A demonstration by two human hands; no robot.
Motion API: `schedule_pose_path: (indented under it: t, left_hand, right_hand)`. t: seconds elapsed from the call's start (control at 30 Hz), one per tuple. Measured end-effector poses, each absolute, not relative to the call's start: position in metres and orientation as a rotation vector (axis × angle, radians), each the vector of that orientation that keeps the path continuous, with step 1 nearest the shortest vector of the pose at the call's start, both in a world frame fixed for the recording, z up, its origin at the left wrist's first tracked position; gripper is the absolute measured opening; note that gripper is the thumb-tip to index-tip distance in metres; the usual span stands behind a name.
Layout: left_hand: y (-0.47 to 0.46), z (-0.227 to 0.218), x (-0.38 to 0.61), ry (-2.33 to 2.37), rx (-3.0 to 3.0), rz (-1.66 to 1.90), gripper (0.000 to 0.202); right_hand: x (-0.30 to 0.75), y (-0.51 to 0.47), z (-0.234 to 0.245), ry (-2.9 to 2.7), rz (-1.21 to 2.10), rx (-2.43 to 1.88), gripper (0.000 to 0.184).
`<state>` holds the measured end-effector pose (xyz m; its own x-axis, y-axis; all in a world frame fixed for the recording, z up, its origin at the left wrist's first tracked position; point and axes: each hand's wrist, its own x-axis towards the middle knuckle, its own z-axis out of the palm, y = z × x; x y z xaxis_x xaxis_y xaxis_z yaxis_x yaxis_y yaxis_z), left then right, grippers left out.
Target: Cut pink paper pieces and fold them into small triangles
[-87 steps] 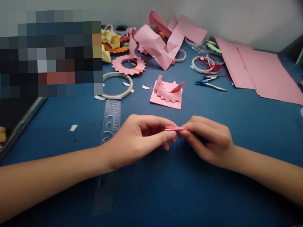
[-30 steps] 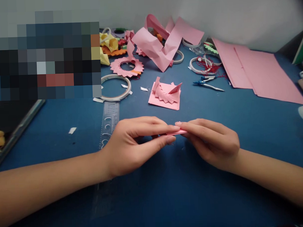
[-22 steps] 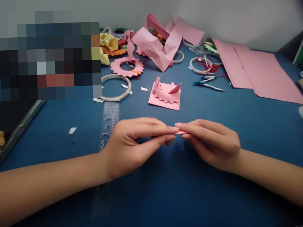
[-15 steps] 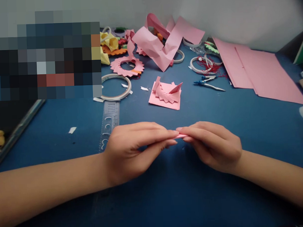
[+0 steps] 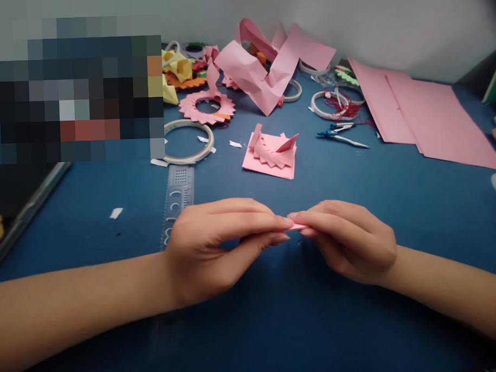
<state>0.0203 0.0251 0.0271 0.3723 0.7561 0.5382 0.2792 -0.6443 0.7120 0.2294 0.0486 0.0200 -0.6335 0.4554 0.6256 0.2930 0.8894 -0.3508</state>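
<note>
Between my two hands is a small folded piece of pink paper [image 5: 299, 226], mostly hidden by the fingers. My left hand [image 5: 229, 246] pinches its left end between thumb and fingers. At the other end my right hand [image 5: 351, 239] is closed on it the same way. Just beyond the hands, a partly built ring of interlocked pink paper pieces [image 5: 273, 152] lies on a stack of pink paper squares [image 5: 255, 163]. A clear plastic ruler [image 5: 180, 183] with cut-out shapes runs under my left wrist.
Tape rolls [image 5: 209, 146], a finished pink paper ring [image 5: 188, 108], crumpled pink paper [image 5: 261, 90] and a blue-handled compass [image 5: 339, 135] lie across the back of the blue table [image 5: 285, 331]. Large pink sheets [image 5: 436, 114] are at right. White scraps [image 5: 116, 213] lie at left.
Both hands keep their pinch on the pink paper. The fingertips have shifted very slightly, and the view has moved a little. Nothing else has visibly changed.
</note>
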Motion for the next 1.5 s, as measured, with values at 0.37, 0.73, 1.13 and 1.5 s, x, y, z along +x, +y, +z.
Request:
schedule_pose_path:
  t: [0.37,0.73,1.13,1.5]
  left_hand:
    - [0.0226,0.0325,0.0198,0.895,2.164,1.162,0.022]
    - [0.0241,0.0294,0.0186,0.898,2.082,1.186,0.020]
    - [0.0251,0.0280,0.0211,0.905,2.018,1.200,0.020]
    - [0.0249,0.0292,0.0245,0.853,2.046,1.173,0.017]
  right_hand:
    - [0.2299,0.0476,0.0214,-2.286,0.254,-0.552,0.014]
    - [0.2289,0.0472,0.0206,-2.290,0.234,-0.579,0.014]
    - [0.2318,0.0488,0.0221,-2.382,0.253,-0.533,0.013]
    - [0.2310,0.0500,0.0200,-2.395,0.139,-0.415,0.013]
